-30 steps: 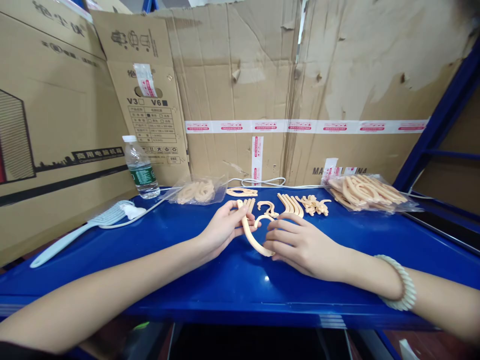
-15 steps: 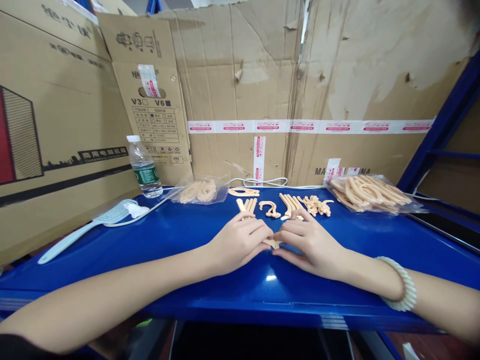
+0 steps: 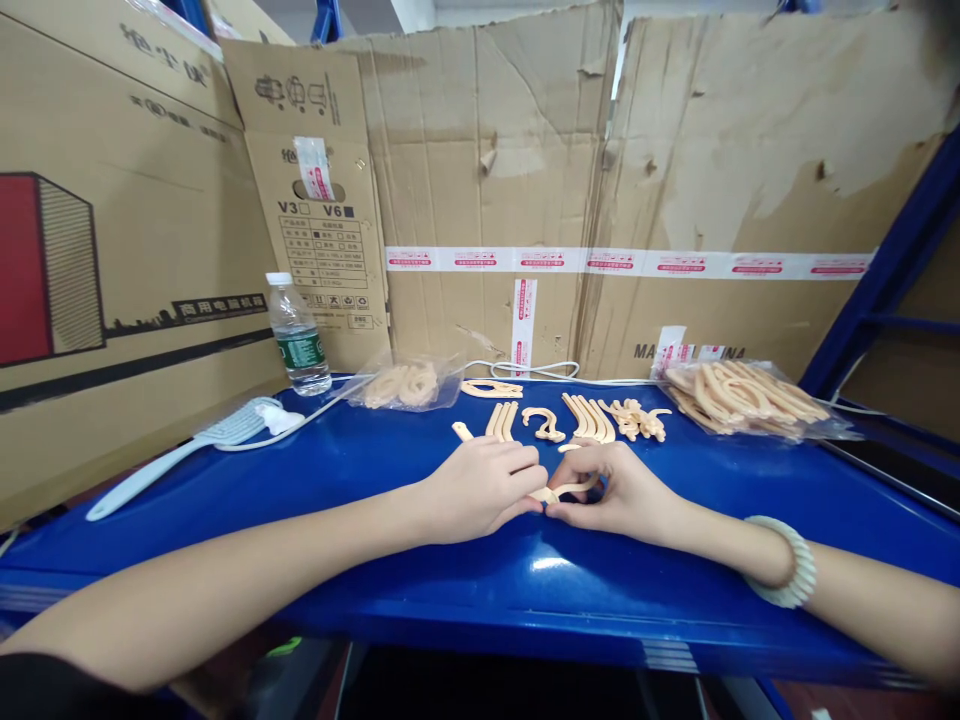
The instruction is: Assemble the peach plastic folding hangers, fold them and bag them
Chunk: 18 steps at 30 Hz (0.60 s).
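My left hand (image 3: pixel 480 490) is closed around a beige plastic hanger arm (image 3: pixel 462 431), whose far end sticks out behind the knuckles. My right hand (image 3: pixel 619 492) pinches a curved beige hanger hook (image 3: pixel 576 489) between thumb and fingers. Both hands meet at the fingertips, where the two parts touch; the joint itself is mostly covered by fingers. Just behind the hands lie several loose hanger arms (image 3: pixel 501 421), one loose hook (image 3: pixel 541 424), a row of curved arms (image 3: pixel 589 417) and a small pile of hooks (image 3: pixel 637 419).
A folded hanger (image 3: pixel 492 388) lies at the back beside a clear bag of rings (image 3: pixel 405 384). Farther right sits a bag of hanger parts (image 3: pixel 742 395). A water bottle (image 3: pixel 300 340) and a pale blue spatula (image 3: pixel 180 450) are on the left. Cardboard (image 3: pixel 480 180) walls the blue table (image 3: pixel 360 590).
My right hand has turned and its fingers have shifted, so the curved hook now shows inside its grip. The left hand's hanger arm now points up and left. The view has shifted slightly.
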Each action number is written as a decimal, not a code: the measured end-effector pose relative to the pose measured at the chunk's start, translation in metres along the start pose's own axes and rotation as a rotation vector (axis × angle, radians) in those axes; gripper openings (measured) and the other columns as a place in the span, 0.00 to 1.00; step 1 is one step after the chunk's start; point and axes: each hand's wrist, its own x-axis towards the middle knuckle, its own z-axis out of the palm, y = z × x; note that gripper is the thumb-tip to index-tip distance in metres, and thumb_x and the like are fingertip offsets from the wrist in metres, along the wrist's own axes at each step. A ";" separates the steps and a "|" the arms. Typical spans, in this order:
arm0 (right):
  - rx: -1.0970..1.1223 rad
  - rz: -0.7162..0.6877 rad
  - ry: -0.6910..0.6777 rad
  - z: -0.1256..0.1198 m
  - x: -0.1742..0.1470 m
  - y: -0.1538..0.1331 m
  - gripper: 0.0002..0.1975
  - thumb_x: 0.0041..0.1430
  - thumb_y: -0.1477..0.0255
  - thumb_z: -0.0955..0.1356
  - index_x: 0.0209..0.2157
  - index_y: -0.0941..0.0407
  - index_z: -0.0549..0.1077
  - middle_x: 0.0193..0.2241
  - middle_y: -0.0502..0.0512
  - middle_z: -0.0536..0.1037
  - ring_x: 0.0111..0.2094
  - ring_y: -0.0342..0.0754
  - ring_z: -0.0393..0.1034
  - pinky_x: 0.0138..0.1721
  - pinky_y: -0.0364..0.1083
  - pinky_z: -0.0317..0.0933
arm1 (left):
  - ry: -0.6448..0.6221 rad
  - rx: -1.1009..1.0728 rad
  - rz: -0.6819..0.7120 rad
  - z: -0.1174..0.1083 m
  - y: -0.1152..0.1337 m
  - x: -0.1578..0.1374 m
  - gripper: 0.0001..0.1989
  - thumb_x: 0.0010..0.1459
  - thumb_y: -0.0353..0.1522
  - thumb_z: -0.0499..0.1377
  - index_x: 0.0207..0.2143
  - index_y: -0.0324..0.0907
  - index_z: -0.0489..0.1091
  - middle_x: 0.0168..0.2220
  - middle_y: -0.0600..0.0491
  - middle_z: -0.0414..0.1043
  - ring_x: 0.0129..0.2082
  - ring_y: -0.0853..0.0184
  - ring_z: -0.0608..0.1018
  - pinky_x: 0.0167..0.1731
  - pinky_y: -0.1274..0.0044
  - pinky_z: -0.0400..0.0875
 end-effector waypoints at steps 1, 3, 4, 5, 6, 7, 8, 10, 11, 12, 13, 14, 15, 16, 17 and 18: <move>0.041 0.020 -0.005 0.001 0.001 -0.001 0.12 0.52 0.63 0.71 0.26 0.59 0.76 0.17 0.46 0.66 0.20 0.39 0.55 0.22 0.41 0.51 | 0.004 -0.003 0.009 0.000 -0.002 0.000 0.13 0.66 0.38 0.47 0.34 0.40 0.65 0.34 0.51 0.69 0.31 0.65 0.71 0.32 0.74 0.63; 0.088 0.043 -0.012 0.002 0.002 -0.003 0.12 0.51 0.63 0.71 0.26 0.60 0.76 0.17 0.47 0.66 0.20 0.39 0.54 0.20 0.41 0.48 | 0.005 -0.002 0.033 0.000 -0.005 0.001 0.14 0.66 0.38 0.47 0.33 0.40 0.65 0.33 0.51 0.69 0.31 0.65 0.71 0.31 0.74 0.62; 0.103 0.057 -0.013 0.003 0.002 -0.003 0.13 0.51 0.63 0.71 0.26 0.60 0.76 0.17 0.47 0.65 0.19 0.39 0.53 0.20 0.41 0.48 | 0.008 0.013 0.056 0.000 -0.006 0.001 0.14 0.66 0.38 0.47 0.33 0.40 0.65 0.33 0.51 0.69 0.31 0.66 0.70 0.30 0.74 0.61; 0.117 0.081 -0.008 0.002 0.003 -0.002 0.13 0.51 0.63 0.71 0.25 0.60 0.76 0.17 0.46 0.65 0.19 0.39 0.53 0.20 0.41 0.48 | 0.014 0.041 0.092 0.000 -0.008 0.001 0.13 0.67 0.37 0.47 0.33 0.40 0.65 0.32 0.51 0.69 0.31 0.66 0.70 0.30 0.74 0.60; 0.125 0.109 0.004 0.001 0.003 0.000 0.14 0.51 0.62 0.71 0.25 0.60 0.75 0.16 0.46 0.65 0.19 0.39 0.54 0.20 0.41 0.49 | 0.026 0.075 0.133 0.000 -0.010 0.001 0.12 0.67 0.35 0.47 0.33 0.41 0.66 0.32 0.52 0.70 0.32 0.66 0.70 0.31 0.74 0.59; 0.122 0.132 0.025 -0.001 0.004 0.002 0.14 0.51 0.61 0.71 0.25 0.60 0.75 0.16 0.47 0.66 0.19 0.39 0.55 0.20 0.41 0.50 | 0.041 0.106 0.167 -0.001 -0.012 0.001 0.12 0.67 0.34 0.46 0.34 0.41 0.66 0.32 0.52 0.70 0.32 0.66 0.70 0.31 0.74 0.58; 0.100 0.139 0.054 -0.004 0.005 0.005 0.14 0.52 0.61 0.70 0.26 0.59 0.75 0.17 0.47 0.68 0.19 0.40 0.57 0.21 0.41 0.52 | 0.056 0.126 0.188 -0.001 -0.014 0.001 0.12 0.67 0.33 0.46 0.34 0.42 0.67 0.33 0.52 0.71 0.33 0.66 0.71 0.32 0.73 0.58; 0.007 0.092 0.130 -0.013 0.007 0.012 0.13 0.55 0.62 0.69 0.29 0.58 0.75 0.22 0.51 0.74 0.24 0.43 0.65 0.26 0.43 0.58 | 0.079 0.112 0.183 -0.003 -0.021 0.000 0.12 0.68 0.34 0.47 0.35 0.42 0.67 0.35 0.51 0.72 0.34 0.66 0.71 0.35 0.73 0.58; -0.058 0.041 0.163 -0.017 0.009 0.015 0.12 0.57 0.63 0.68 0.31 0.58 0.75 0.27 0.53 0.76 0.28 0.46 0.68 0.31 0.45 0.61 | 0.082 0.079 0.162 -0.004 -0.026 -0.001 0.12 0.67 0.35 0.47 0.37 0.41 0.67 0.36 0.51 0.73 0.35 0.66 0.71 0.37 0.72 0.58; -0.126 -0.017 0.187 -0.022 0.010 0.019 0.10 0.58 0.64 0.67 0.34 0.56 0.76 0.31 0.54 0.78 0.33 0.48 0.70 0.36 0.47 0.63 | 0.078 0.045 0.141 -0.005 -0.031 -0.002 0.11 0.67 0.36 0.48 0.38 0.41 0.67 0.37 0.50 0.73 0.37 0.65 0.71 0.40 0.72 0.59; -0.194 -0.075 0.204 -0.027 0.013 0.022 0.09 0.60 0.65 0.67 0.36 0.55 0.76 0.34 0.55 0.78 0.37 0.49 0.70 0.41 0.49 0.63 | 0.066 0.017 0.126 -0.005 -0.037 -0.003 0.10 0.67 0.36 0.49 0.40 0.40 0.67 0.38 0.50 0.73 0.39 0.65 0.71 0.43 0.71 0.58; -0.262 -0.130 0.216 -0.030 0.015 0.026 0.08 0.61 0.66 0.66 0.38 0.54 0.75 0.36 0.55 0.78 0.40 0.50 0.69 0.45 0.51 0.62 | 0.045 0.001 0.109 -0.005 -0.042 -0.004 0.09 0.66 0.35 0.50 0.41 0.40 0.66 0.38 0.50 0.73 0.40 0.64 0.71 0.45 0.70 0.58; -0.327 -0.177 0.226 -0.033 0.017 0.030 0.08 0.61 0.67 0.66 0.39 0.54 0.75 0.38 0.56 0.78 0.43 0.51 0.68 0.47 0.53 0.61 | 0.017 -0.002 0.090 -0.005 -0.047 -0.005 0.08 0.66 0.34 0.50 0.40 0.40 0.66 0.38 0.50 0.73 0.41 0.63 0.71 0.47 0.69 0.57; -0.387 -0.214 0.234 -0.034 0.020 0.034 0.07 0.62 0.68 0.66 0.39 0.53 0.75 0.40 0.56 0.77 0.45 0.52 0.67 0.49 0.54 0.60 | -0.013 0.001 0.068 -0.004 -0.052 -0.006 0.07 0.65 0.33 0.51 0.39 0.40 0.67 0.38 0.50 0.73 0.42 0.62 0.71 0.48 0.69 0.57; -0.438 -0.237 0.238 -0.035 0.022 0.039 0.07 0.62 0.69 0.66 0.40 0.53 0.75 0.41 0.57 0.76 0.46 0.53 0.67 0.50 0.55 0.59 | -0.040 0.000 0.045 -0.002 -0.056 -0.007 0.07 0.65 0.32 0.51 0.39 0.40 0.67 0.37 0.50 0.73 0.42 0.62 0.71 0.48 0.68 0.57; -0.478 -0.247 0.238 -0.036 0.025 0.043 0.07 0.62 0.69 0.65 0.40 0.53 0.75 0.43 0.58 0.75 0.47 0.53 0.66 0.50 0.56 0.60 | -0.061 -0.010 0.020 0.000 -0.058 -0.008 0.07 0.65 0.31 0.51 0.38 0.41 0.67 0.38 0.50 0.73 0.42 0.61 0.71 0.48 0.68 0.58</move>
